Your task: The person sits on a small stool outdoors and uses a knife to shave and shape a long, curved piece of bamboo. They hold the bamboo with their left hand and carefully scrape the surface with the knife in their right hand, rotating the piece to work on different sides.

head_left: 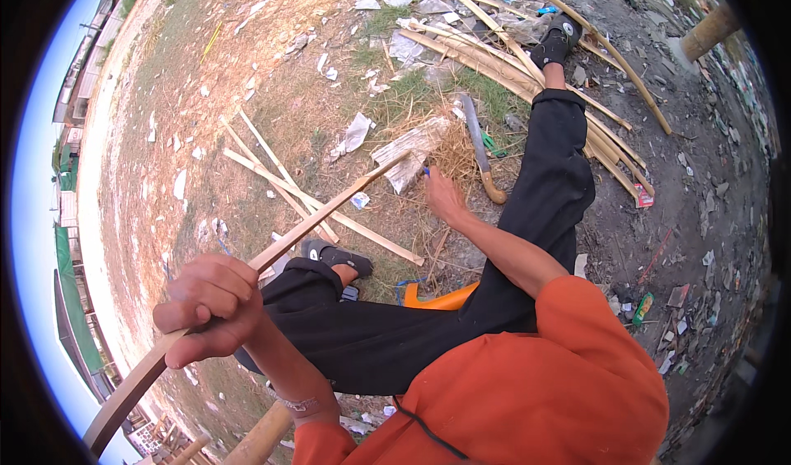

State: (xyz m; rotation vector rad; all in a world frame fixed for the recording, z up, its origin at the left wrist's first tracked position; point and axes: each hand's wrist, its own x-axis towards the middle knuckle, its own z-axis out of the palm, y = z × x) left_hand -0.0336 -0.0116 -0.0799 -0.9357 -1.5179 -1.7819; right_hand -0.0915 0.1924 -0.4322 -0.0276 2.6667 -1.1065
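I look down through the left of two fisheye cameras on my head, set above and behind my grip and facing the ground point(264, 69) beyond it. My left hand point(212, 307) looms close to the lens, my right hand point(445, 195) sits farther off, and the wide view reaches sky point(37, 168) past the left grip.

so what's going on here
A person sits outdoors, legs spread, with the left hand closed around a long wooden strip that slants forward. The right hand is low, near the strip's far end, with something blue at its fingers, too small to make out. A curved blade with a wooden handle lies beside it. More strips are piled by the right foot, and a few others lie crossed near the left.
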